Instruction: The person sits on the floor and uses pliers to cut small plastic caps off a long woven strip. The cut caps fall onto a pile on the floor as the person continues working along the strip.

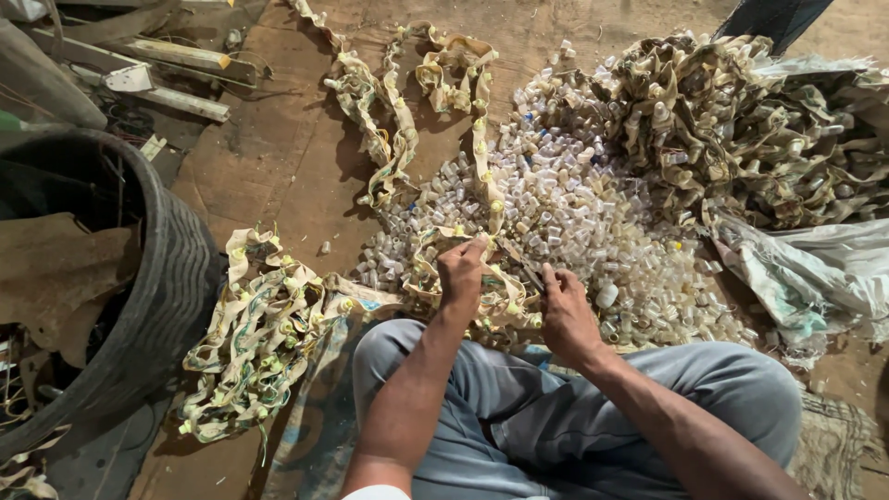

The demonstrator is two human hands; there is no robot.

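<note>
Ok so from my feed, far left there's a big old tyre with junk piled in it, sitting on the dirt floor. Next to it, by my left knee, lies a heap of yellowish strips with little caps on them. My left hand is curled shut, pinching the strip I'm working on, which loops up from my lap and runs back across the floor in a long tangle. My right hand is just beside it, fingers closed around a thin dark tool whose tip points at that same strip; can't tell exactly what the tool is. Past both hands spreads a wide pile of small clear plastic caps. Further right there's a huge mound of crumpled strips, and a pale sack at the edge.
</note>
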